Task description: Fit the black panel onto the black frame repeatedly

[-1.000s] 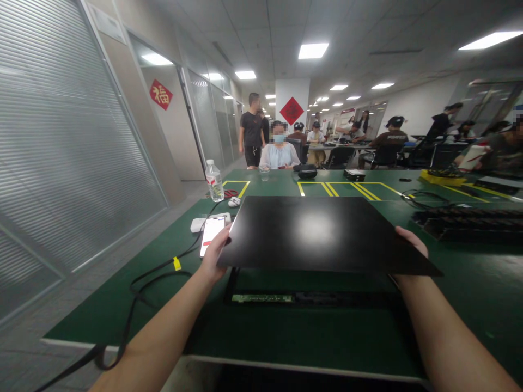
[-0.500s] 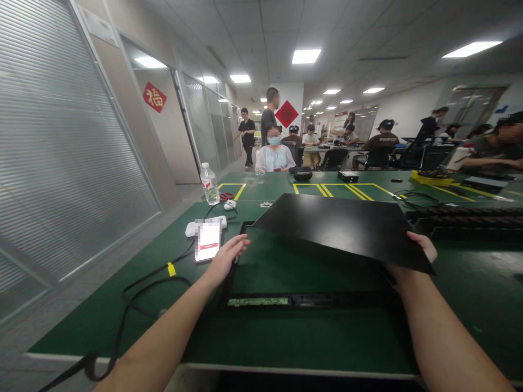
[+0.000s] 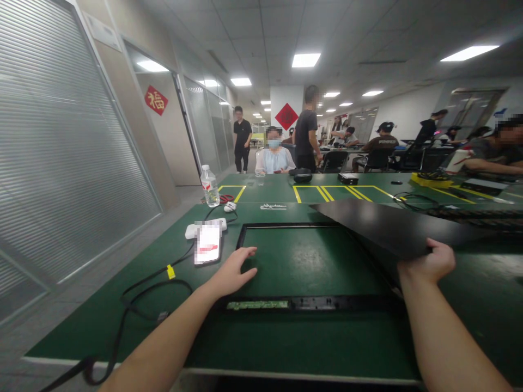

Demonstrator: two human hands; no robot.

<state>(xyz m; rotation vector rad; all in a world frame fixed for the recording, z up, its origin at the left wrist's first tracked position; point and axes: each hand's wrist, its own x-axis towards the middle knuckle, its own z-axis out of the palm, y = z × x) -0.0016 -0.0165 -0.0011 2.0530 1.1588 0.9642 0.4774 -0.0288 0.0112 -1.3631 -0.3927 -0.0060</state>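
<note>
A large thin black panel (image 3: 376, 220) hangs tilted over the right part of the table, gripped near its front edge by my right hand (image 3: 433, 261). Below it, a black rectangular frame (image 3: 339, 303) lies flat on the green table, with a green circuit board (image 3: 257, 305) set in its near bar. The panel covers part of the frame's right side. My left hand (image 3: 235, 272) is over the frame's left bar, fingers apart and holding nothing; whether it touches the bar I cannot tell.
A phone (image 3: 208, 243), a white device (image 3: 192, 228) and a black cable (image 3: 151, 280) lie on the left. Behind them stands a water bottle (image 3: 210, 186). Small white pieces (image 3: 273, 207) rest beyond the frame. A masked person (image 3: 274, 158) sits across the table.
My right hand has carried the panel to the right, uncovering more of the frame. My left hand has moved slightly down and right. In the background, a standing person has walked right.
</note>
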